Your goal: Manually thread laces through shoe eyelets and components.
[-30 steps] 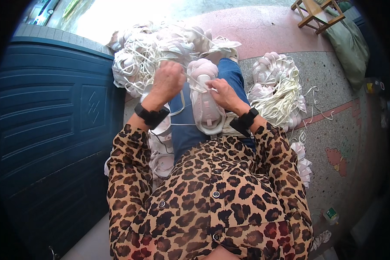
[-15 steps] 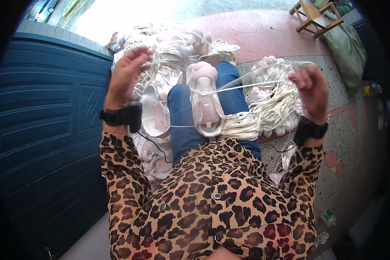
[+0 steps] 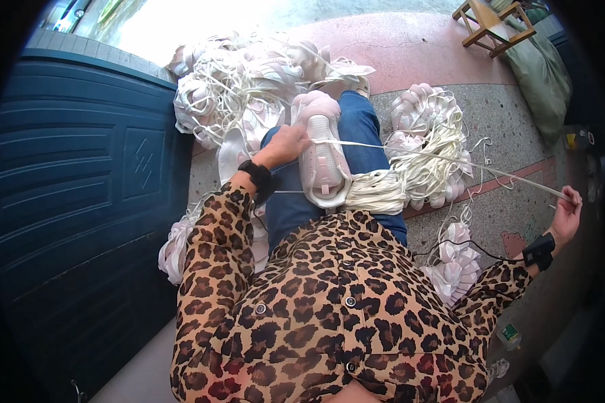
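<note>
A pink and white sneaker upper (image 3: 323,164) lies lengthwise along my thighs, toe pointing away from me. My left hand (image 3: 288,142) is closed at its left edge near the toe; its fingertips are partly hidden there. From this spot a white shoelace (image 3: 494,170) runs taut across the upper and far out to the right. At its far end my right hand (image 3: 566,218) pinches the lace, the arm stretched out. Another thin stretch of lace crosses my left thigh beside the heel. A bundle of cream laces (image 3: 375,191) rests on my right thigh.
Piled ahead to the left are white uppers and laces (image 3: 249,80). More laces (image 3: 427,164) and pink-white uppers (image 3: 417,107) lie right of my knees, others (image 3: 454,258) by my right hip. A blue panelled door (image 3: 81,168) stands left, a wooden stool (image 3: 494,30) far right.
My left hand has come down and right from the air onto the upper's edge. My right hand has swung outward and nearer, drawing the lace out long and taut.
</note>
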`<state>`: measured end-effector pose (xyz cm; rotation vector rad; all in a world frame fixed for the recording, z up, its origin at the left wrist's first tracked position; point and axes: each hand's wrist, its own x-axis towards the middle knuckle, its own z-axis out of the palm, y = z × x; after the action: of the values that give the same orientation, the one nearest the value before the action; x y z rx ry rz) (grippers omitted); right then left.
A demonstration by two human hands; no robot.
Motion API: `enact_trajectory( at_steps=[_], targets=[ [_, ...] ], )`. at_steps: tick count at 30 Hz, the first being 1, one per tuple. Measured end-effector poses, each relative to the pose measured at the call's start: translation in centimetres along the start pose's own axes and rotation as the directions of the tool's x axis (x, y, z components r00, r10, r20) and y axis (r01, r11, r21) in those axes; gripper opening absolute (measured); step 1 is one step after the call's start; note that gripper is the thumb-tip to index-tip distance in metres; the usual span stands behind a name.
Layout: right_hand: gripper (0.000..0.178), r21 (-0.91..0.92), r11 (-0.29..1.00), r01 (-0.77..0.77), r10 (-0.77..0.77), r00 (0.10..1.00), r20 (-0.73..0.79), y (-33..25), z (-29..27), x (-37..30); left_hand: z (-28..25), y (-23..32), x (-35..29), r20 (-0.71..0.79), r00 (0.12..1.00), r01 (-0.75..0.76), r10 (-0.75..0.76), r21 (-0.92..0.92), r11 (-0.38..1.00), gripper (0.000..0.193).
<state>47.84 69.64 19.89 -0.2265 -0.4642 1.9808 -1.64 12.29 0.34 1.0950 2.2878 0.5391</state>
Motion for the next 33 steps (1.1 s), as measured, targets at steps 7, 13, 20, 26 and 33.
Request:
enact_trajectory(
  at_steps=[7,13,20,26,33],
  targets=[
    [0.008,-0.189,0.965,0.180,-0.205,0.971,-0.121,-7.6,-2.8,2.6,-4.2,1.8,-2.4,0.246,0.969,0.145,0.012,-0.610,0.779,0.020],
    [0.016,-0.312,0.929,0.200,-0.266,0.946,-0.186,-8.8,-4.4,3.5,-14.8,-4.9,-8.8,0.219,0.867,0.488,-0.448,-0.188,0.852,0.030],
    [0.026,-0.521,0.837,0.165,-0.270,0.954,-0.132,-8.4,-1.8,6.6,-23.0,-4.6,-17.6,0.355,0.909,0.414,-0.219,-0.699,0.583,0.040],
    [0.034,-0.798,0.600,0.061,-0.008,0.997,0.070,0.9,5.9,8.5,-26.8,-0.2,-17.1,-0.102,0.994,-0.083,-0.036,-0.931,0.355,0.035],
    [0.029,-0.974,0.221,-0.056,0.515,0.855,0.068,25.6,5.3,-2.9,-36.4,-7.7,-23.8,-0.494,0.741,-0.423,-0.456,-0.869,0.256,0.023]
  ],
)
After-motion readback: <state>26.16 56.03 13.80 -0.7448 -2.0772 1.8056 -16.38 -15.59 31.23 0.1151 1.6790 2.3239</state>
